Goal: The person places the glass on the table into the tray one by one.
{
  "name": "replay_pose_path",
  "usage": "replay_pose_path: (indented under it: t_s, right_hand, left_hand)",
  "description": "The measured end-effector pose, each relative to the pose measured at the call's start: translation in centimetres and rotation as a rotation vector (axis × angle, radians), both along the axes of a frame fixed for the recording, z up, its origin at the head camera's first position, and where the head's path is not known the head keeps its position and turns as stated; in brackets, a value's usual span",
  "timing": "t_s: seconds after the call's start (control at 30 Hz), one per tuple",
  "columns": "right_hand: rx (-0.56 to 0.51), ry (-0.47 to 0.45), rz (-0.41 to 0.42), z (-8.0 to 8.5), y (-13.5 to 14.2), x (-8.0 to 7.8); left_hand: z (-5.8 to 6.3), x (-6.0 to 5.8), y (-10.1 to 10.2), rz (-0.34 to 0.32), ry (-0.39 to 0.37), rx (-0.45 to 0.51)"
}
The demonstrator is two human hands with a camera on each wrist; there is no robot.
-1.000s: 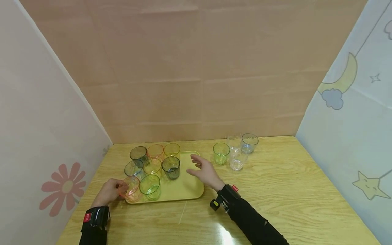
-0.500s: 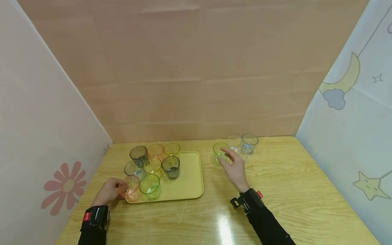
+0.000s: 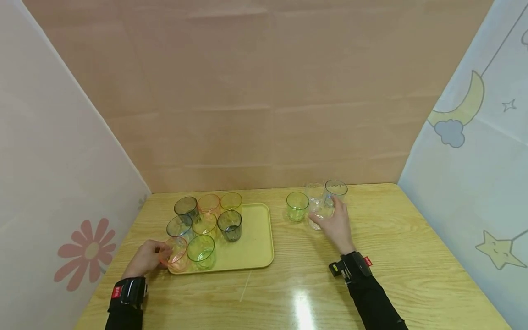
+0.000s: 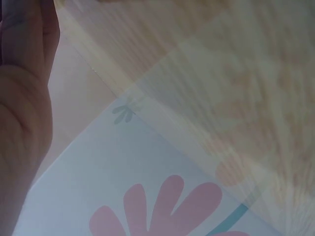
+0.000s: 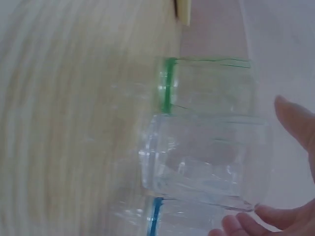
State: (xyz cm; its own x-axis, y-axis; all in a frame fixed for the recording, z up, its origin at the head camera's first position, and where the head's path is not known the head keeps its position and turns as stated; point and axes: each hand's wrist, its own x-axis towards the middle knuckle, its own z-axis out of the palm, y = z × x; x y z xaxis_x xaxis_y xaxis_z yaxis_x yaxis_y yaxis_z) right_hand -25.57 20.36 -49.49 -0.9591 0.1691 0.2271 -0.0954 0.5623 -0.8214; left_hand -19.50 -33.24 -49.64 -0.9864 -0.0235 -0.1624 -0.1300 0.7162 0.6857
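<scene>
At the tray's front left corner, my left hand [image 3: 144, 259] holds the side of a pink glass [image 3: 178, 256], its fingertips showing through the tinted wall. The left wrist view catches only part of this hand [image 4: 27, 88]. On the right, my right hand [image 3: 336, 224] is spread around a clear glass [image 5: 206, 157]. Its thumb [image 5: 293, 115] stands apart from that glass, while the other fingers are close to the base. A green glass [image 3: 297, 208] and a blue-rimmed glass [image 3: 336, 189] flank it; another clear glass [image 3: 315, 191] stands behind.
The yellow tray [image 3: 257, 243] carries several coloured glasses on its left side, including a green one [image 3: 201, 252] and a dark grey one [image 3: 230, 227]. Wall panels enclose the wooden table [image 3: 392, 256] at the back and both sides.
My right hand has moved right from above the tray, past the green glass, to the front clear glass. The left hand has stayed at the pink glass.
</scene>
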Motion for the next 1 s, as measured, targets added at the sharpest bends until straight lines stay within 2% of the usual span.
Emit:
replay_pose_path:
  t_s: [0.13,0.57,0.8,1.0]
  right_hand:
    - [0.049,-0.073,0.032,-0.47,0.22,-0.12]
    - [0.048,-0.113,0.06,-0.74,0.25,-0.43]
    - [-0.043,-0.172,0.057,-0.85,0.43,-0.37]
    - [-0.143,-0.171,0.036,-0.86,0.52,-0.37]
  left_hand:
    - [-0.03,0.04,0.0,-0.003,0.001,0.008]
    - [-0.05,-0.08,-0.16,-0.017,0.012,0.003]
    - [0.1,0.07,0.02,-0.009,0.0,0.002]
    - [0.15,0.1,0.06,-0.005,-0.007,0.002]
